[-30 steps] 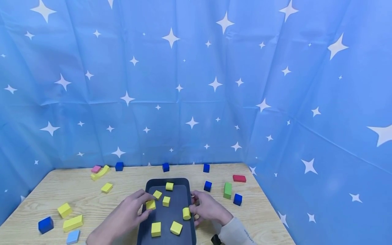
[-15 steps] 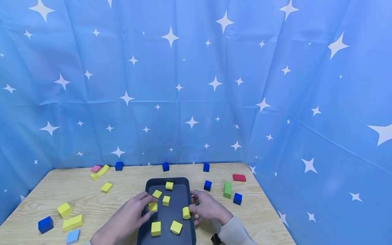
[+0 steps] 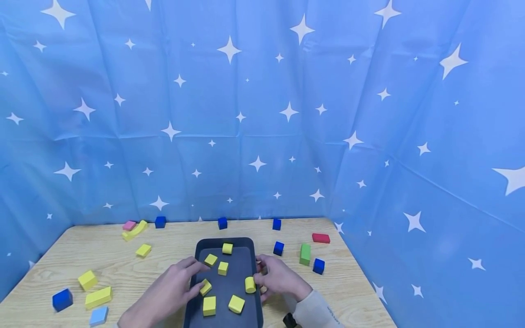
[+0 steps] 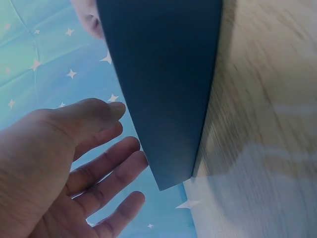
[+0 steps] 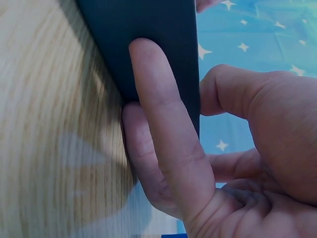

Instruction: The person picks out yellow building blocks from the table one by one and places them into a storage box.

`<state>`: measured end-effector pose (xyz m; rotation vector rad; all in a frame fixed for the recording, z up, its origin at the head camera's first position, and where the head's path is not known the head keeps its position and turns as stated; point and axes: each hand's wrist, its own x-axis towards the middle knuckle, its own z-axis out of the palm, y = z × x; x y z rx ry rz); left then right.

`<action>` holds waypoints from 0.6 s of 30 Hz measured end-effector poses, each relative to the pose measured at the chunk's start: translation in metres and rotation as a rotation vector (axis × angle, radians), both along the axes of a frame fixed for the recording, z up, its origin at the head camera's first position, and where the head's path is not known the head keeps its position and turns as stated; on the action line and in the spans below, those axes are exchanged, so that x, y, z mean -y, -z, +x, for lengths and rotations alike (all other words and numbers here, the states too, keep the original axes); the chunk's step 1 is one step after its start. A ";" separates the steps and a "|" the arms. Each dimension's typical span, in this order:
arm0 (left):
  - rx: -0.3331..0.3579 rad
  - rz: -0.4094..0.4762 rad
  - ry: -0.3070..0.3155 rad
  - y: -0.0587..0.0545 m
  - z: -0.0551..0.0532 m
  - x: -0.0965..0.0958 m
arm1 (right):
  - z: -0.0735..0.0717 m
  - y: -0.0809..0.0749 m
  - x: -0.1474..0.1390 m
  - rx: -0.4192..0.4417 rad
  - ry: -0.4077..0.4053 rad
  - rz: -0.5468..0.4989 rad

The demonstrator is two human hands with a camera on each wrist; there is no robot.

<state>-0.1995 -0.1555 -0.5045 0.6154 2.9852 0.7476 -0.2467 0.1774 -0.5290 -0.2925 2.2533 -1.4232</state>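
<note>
A dark grey tray in the head view holds several yellow blocks. My left hand hovers over its left rim with fingers apart. Near the left thumb's tip lies a tilted yellow block inside the tray. The left wrist view shows the spread fingers beside the tray's outer wall, holding nothing visible. My right hand grips the right wall, thumb over the rim near a yellow cylinder. In the right wrist view, its fingers lie against the outside of the tray.
Loose blocks lie around the tray on the wooden table. At left are a blue cube, a long yellow block and a light blue block. To the right stand a green block and a red one.
The yellow block between my left fingers has left them and now lies lower in the tray, near the thumb. The left hand had moved slightly rightward before. My right hand has kept its grip.
</note>
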 end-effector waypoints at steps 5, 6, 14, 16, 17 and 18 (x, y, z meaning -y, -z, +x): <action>-0.025 0.004 -0.004 0.001 0.002 0.003 | 0.000 0.000 0.001 -0.007 -0.005 0.003; -0.029 0.004 -0.002 0.001 0.002 0.003 | 0.000 0.000 0.001 -0.007 -0.006 0.001; -0.044 0.003 -0.035 0.001 0.006 0.009 | 0.000 0.000 0.001 -0.001 -0.010 -0.013; -0.048 -0.002 -0.054 0.000 0.007 0.012 | -0.001 0.001 0.000 -0.001 -0.010 -0.012; -0.044 -0.005 -0.066 0.000 0.007 0.013 | -0.001 0.001 0.000 -0.001 -0.010 -0.011; -0.037 -0.008 -0.078 0.000 0.007 0.015 | -0.001 0.001 0.000 0.000 -0.010 -0.009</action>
